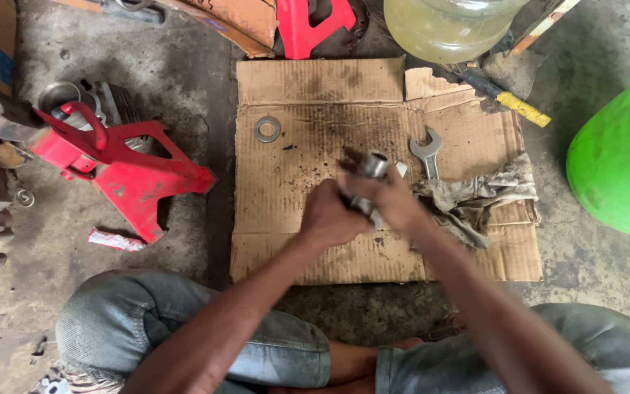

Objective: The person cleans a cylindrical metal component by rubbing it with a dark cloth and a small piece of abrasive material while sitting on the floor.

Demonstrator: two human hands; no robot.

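Both hands met over the middle of the flattened cardboard sheet (308,241). Left hand (332,217) was closed around the lower end of a short metal cylindrical part (373,166); right hand (391,197) was wrapped about its upper body, open end showing above the fingers. The part was held just above the cardboard, tilted. A dirty rag (475,197) lay just right of the hands, an open-end wrench (426,152) beside it, a metal ring (267,129) well apart at upper left. A translucent jug (446,25) at the top edge held yellowish liquid. A red plastic panel (129,171) lay left on the concrete.
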